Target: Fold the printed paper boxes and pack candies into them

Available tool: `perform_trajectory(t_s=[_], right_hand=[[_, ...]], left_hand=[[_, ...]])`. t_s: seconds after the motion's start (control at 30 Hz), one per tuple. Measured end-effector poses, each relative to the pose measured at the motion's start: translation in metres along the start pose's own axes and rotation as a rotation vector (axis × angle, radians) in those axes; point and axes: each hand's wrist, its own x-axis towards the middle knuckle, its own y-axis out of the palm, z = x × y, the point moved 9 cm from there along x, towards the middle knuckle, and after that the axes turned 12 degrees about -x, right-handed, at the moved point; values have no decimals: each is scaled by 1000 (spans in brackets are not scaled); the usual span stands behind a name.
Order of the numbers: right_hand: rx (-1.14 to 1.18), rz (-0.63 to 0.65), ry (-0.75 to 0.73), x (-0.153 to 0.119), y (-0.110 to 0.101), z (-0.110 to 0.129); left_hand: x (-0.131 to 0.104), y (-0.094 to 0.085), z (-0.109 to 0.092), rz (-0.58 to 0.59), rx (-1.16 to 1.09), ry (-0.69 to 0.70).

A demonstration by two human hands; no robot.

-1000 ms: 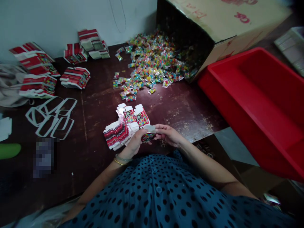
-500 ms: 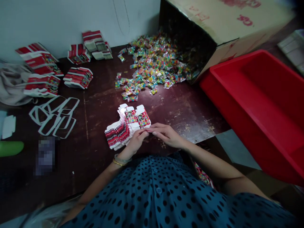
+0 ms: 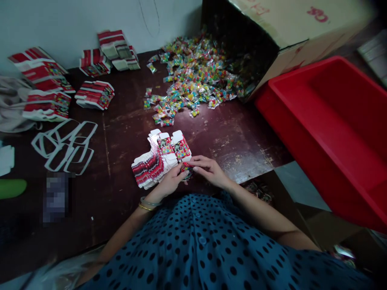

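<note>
Box pinched by left hand and right hand, cartons left of box, packets beyond it, tub to its right

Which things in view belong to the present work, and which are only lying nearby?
Probably in the work:
printed carton, in left hand and right hand
fanned cartons
colourful packets

Apparently only lying nearby:
green object
pale cloth
</note>
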Motion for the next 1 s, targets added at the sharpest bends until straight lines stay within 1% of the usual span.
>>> perform_trajectory(t_s=[0.07, 0.13, 0.2, 0.3, 0.37, 0.47, 0.57, 0.63, 0.67, 0.77, 0.83, 0.9, 1.0], right_hand=[[-9, -28, 27, -5, -4, -3], [-10, -57, 89, -5, -13, -9], [-35, -37, 94, -1, -18, -9], [-139, -6, -14, 7, -19, 3], [-228, -46, -94, 7, -19, 12], [-339, -102, -204, 1, -13, 23], [-395, -79, -289, -8, -5, 29], [-405, -67, -283, -10, -5, 25], [-391, -67, -250, -9, -7, 21], [-283, -99, -114, -3, -17, 3], [-250, -122, -76, -1, -21, -1], [-281, -99, -117, -2, -19, 4], [-362, 10, -211, -6, -3, 16]], left_hand=[[2, 6, 3, 37, -66, -39], [4, 12, 4, 62, -68, -61], [5, 16, 3, 68, -47, -63], [4, 17, 3, 78, -42, -74], [2, 16, 5, 78, -67, -93], [-4, 13, 10, 66, -175, -131], [-8, 14, 15, 74, -309, -180], [-7, 17, 15, 79, -321, -192], [-6, 19, 15, 76, -294, -186], [0, 18, 11, 47, -138, -137], [2, 15, 9, 47, -58, -111], [1, 11, 10, 64, -54, -115], [-3, 8, 16, 64, -174, -161]])
